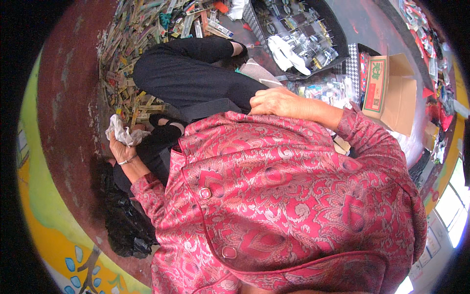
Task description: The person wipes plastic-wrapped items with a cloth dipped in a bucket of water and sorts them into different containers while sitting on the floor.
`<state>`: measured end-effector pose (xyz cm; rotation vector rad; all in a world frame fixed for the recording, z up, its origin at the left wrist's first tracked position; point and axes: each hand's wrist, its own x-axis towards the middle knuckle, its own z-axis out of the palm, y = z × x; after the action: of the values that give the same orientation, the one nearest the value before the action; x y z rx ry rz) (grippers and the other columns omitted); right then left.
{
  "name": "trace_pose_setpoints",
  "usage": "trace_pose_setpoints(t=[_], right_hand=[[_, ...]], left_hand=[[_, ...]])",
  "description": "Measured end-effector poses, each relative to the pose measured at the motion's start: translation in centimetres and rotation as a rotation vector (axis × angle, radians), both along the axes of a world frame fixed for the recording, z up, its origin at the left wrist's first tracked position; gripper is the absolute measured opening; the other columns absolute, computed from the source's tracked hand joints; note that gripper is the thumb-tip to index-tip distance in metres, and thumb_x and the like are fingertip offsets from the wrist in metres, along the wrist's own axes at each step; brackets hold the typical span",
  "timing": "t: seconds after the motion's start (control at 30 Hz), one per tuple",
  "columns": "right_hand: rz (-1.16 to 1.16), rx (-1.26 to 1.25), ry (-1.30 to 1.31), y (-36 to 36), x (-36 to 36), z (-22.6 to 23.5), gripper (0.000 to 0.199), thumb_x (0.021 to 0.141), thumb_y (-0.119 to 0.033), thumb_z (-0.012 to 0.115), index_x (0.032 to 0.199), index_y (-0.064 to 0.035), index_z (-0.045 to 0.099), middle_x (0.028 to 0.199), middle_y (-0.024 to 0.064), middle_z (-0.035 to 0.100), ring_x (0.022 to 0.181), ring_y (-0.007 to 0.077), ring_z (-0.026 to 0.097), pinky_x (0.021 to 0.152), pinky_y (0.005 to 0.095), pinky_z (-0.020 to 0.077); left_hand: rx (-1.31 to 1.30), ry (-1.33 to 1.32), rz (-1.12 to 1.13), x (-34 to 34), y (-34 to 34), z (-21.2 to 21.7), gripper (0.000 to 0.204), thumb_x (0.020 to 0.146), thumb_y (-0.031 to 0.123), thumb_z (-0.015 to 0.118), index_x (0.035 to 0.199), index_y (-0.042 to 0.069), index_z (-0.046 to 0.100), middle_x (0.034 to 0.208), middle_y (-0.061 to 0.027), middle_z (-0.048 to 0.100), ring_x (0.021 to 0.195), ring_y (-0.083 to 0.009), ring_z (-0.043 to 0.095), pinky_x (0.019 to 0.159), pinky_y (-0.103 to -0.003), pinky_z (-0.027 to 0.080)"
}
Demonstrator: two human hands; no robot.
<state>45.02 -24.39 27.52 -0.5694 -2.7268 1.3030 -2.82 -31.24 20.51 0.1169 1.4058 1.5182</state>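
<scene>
My left hand, with a bracelet at the wrist, is out to the left side and closed around a crumpled white cloth. The cloth bunches above the fingers; its exact kind is not clear. Across my lap lies my right hand, fingers curled in at the hem of my red patterned jacket, against the black trousers. Whatever those fingers may hold is hidden. Beyond my right hand, a pair of white gloves rests on clear-wrapped small items in a black tray.
A heap of narrow packaged strips covers the floor at the far left. To the right stand an open cardboard box and small clear packets. A black plastic bag lies below my left arm, beside a dark red floor band.
</scene>
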Motion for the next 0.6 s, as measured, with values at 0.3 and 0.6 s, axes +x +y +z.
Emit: trace_pose_setpoints(t=[0.3, 0.6], right_hand=[[-0.146, 0.224, 0.284, 1.2, -2.6, -3.6, 0.033, 0.071, -0.014, 0.055, 0.102, -0.0040, 0.054, 0.105, 0.0078, 0.052, 0.093, 0.0238, 0.052, 0.078, 0.0350, 0.0423], [0.138, -0.051, 0.045, 2.3, -2.1, -0.3, 0.025, 0.076, -0.023, 0.047, 0.090, -0.0054, 0.057, 0.093, 0.0089, 0.052, 0.092, 0.0247, 0.050, 0.076, 0.0352, 0.0419]], left_hand=[[0.018, -0.137, -0.074, 0.8, 0.2, 1.2, 0.029, 0.082, 0.015, 0.045, 0.107, 0.003, 0.052, 0.099, -0.0097, 0.059, 0.083, -0.0252, 0.058, 0.068, -0.047, 0.049], [0.035, -0.127, -0.128, 0.5, -0.2, 1.2, 0.032, 0.084, 0.017, 0.047, 0.113, 0.004, 0.048, 0.105, -0.0067, 0.058, 0.089, -0.0190, 0.057, 0.070, -0.029, 0.049]])
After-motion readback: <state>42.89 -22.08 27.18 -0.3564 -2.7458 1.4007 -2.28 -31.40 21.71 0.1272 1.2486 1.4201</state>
